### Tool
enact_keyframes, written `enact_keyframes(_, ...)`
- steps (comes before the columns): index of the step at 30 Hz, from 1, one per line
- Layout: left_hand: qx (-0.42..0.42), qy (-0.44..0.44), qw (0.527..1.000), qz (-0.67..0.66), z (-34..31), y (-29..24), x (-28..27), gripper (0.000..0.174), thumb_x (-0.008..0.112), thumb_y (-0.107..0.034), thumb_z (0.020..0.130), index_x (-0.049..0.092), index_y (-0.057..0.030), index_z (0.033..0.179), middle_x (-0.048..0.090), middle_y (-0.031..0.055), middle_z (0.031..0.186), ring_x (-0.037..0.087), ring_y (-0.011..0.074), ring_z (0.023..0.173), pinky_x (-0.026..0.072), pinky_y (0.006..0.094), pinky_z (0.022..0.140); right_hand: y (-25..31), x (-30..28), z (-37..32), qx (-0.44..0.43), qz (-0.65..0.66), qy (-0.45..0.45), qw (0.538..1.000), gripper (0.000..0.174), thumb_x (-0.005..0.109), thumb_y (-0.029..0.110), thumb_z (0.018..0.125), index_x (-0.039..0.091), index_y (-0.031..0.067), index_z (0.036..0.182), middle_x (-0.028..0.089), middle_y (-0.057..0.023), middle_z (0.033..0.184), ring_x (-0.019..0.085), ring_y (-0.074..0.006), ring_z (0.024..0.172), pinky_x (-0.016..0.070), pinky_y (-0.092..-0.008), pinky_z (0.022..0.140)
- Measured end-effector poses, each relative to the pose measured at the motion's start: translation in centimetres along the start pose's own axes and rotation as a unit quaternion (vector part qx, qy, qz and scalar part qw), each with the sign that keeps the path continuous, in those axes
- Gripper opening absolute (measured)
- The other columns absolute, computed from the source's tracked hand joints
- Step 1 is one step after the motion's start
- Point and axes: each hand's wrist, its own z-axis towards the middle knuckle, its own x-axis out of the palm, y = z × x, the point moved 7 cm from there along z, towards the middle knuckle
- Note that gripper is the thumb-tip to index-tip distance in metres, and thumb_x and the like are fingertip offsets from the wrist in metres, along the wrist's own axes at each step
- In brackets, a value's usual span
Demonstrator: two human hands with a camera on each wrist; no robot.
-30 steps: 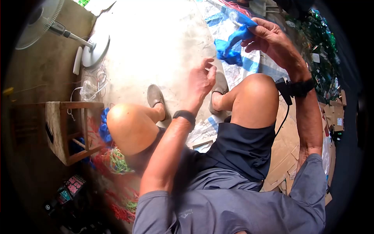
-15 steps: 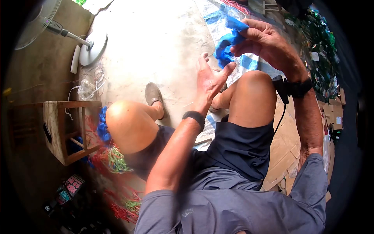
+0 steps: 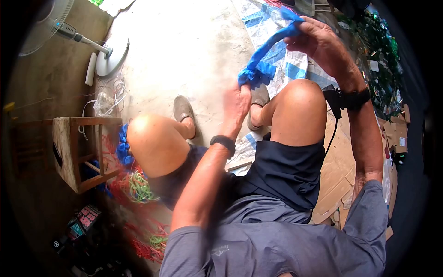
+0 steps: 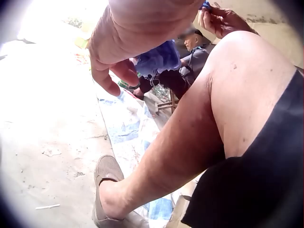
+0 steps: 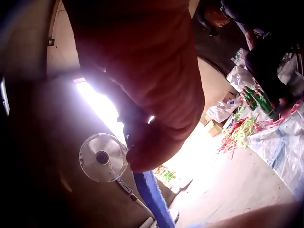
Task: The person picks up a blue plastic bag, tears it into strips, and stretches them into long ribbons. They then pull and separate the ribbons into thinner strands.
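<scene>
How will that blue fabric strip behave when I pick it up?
Probably floppy: the blue fabric strip bunches into folds at one end. It's likely light, looking thin. Its edge may fray, since the left wrist view shows loose threads.

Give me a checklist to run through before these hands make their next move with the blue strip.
1. Right hand holding the blue strip: ok, pinched near its upper end.
2. Left hand gripping the lower end: cannot tell; fingers meet it, but blurred.
3. Strip lying flat: not ok, lower end bunched.
4. Stool clear of the strip: ok, well apart.
5. Fan switched on: cannot tell.
</scene>
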Motion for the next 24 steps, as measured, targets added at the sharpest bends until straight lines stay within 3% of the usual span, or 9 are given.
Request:
enact_keyframes(3,-0.013,0.016,0.998,0.054,0.8,3.1,-1.5,0.022,0.050,-0.011,0.094,0.068,0.0003,0.099,0.070,0.0101,0.082,0.065,0.0146,0.076,0.0503,0.0314,0.068,-0.5,-4.0,0.4,0.030,0.087,-0.053,0.994,0.021,0.056,0.020,0.098,0.063,0.0012,0.106,0.070,-0.0137,0.098,0.069,-0.0227,0.094,0.0552,-0.0387,0.091)
enact_keyframes(5,-0.068,0.000,0.997,0.038,1.1,5.0,-2.9,0.030,0.049,-0.019,0.096,0.071,-0.0003,0.106,0.071,0.0066,0.086,0.063,0.0111,0.075,0.0492,0.0259,0.062,-1.2,-8.0,0.1,0.024,0.120,-0.170,0.978,0.020,0.057,0.016,0.097,0.063,-0.0016,0.103,0.070,-0.0162,0.098,0.070,-0.0252,0.094,0.0564,-0.0421,0.092)
enact_keyframes(7,-0.087,-0.003,0.996,0.034,1.5,6.6,-4.3,0.030,0.049,-0.018,0.095,0.071,-0.0023,0.109,0.071,0.0076,0.090,0.066,0.0129,0.080,0.0515,0.0262,0.062,-1.6,-11.8,0.1,0.015,0.152,-0.184,0.971,0.016,0.059,0.013,0.096,0.064,-0.0026,0.097,0.069,-0.0169,0.095,0.069,-0.0258,0.092,0.0562,-0.0432,0.092)
enact_keyframes(10,-0.204,-0.052,0.977,-0.025,1.3,8.3,-6.7,0.028,0.051,-0.015,0.094,0.068,-0.0023,0.113,0.071,0.0098,0.097,0.069,0.0192,0.085,0.0572,0.0324,0.066,-2.6,-18.1,-1.3,-0.015,0.216,-0.299,0.929,0.014,0.061,0.009,0.093,0.061,-0.0045,0.091,0.067,-0.0177,0.091,0.067,-0.0287,0.086,0.0554,-0.0456,0.091)
enact_keyframes(11,-0.204,-0.052,0.977,-0.025,1.3,8.3,-7.3,0.028,0.051,-0.015,0.094,0.068,-0.0023,0.113,0.071,0.0098,0.097,0.069,0.0192,0.085,0.0572,0.0324,0.066,-2.7,-19.5,-1.7,-0.015,0.217,-0.299,0.929,0.014,0.061,0.009,0.093,0.061,-0.0045,0.091,0.067,-0.0177,0.091,0.067,-0.0287,0.086,0.0554,-0.0456,0.091)
enact_keyframes(14,-0.278,-0.189,0.928,-0.159,0.7,10.3,-10.8,0.021,0.049,-0.013,0.094,0.064,-0.0029,0.106,0.067,0.0099,0.094,0.069,0.0222,0.085,0.0595,0.0400,0.069,-4.4,-29.3,-4.9,-0.057,0.271,-0.424,0.862,0.014,0.059,0.008,0.093,0.059,-0.0054,0.093,0.065,-0.0209,0.094,0.066,-0.0335,0.089,0.0547,-0.0485,0.091)
enact_keyframes(17,-0.279,-0.263,0.903,-0.192,0.5,11.4,-13.3,0.022,0.045,-0.010,0.093,0.061,-0.0015,0.105,0.066,0.0118,0.096,0.068,0.0246,0.083,0.0598,0.0443,0.069,-6.9,-39.3,-9.4,-0.071,0.306,-0.474,0.823,0.016,0.055,0.009,0.095,0.057,-0.0066,0.096,0.065,-0.0231,0.096,0.066,-0.0371,0.089,0.0551,-0.0508,0.089)
enact_keyframes(23,-0.237,-0.260,0.901,-0.254,1.5,9.9,-14.9,0.021,0.045,-0.010,0.093,0.060,-0.0015,0.106,0.065,0.0119,0.098,0.068,0.0267,0.083,0.0603,0.0464,0.070,-10.0,-47.9,-19.1,-0.076,0.299,-0.545,0.780,0.026,0.047,0.014,0.101,0.052,-0.0109,0.100,0.063,-0.0258,0.095,0.066,-0.0386,0.088,0.0566,-0.0505,0.088)
enact_keyframes(24,-0.243,-0.278,0.893,-0.258,1.4,9.0,-14.8,0.026,0.045,-0.011,0.092,0.066,-0.0038,0.107,0.069,0.0100,0.103,0.066,0.0262,0.094,0.0513,0.0469,0.085,-10.3,-48.7,-20.1,-0.072,0.304,-0.545,0.778,0.025,0.047,0.014,0.101,0.052,-0.0105,0.099,0.064,-0.0251,0.095,0.067,-0.0375,0.088,0.0566,-0.0495,0.088)
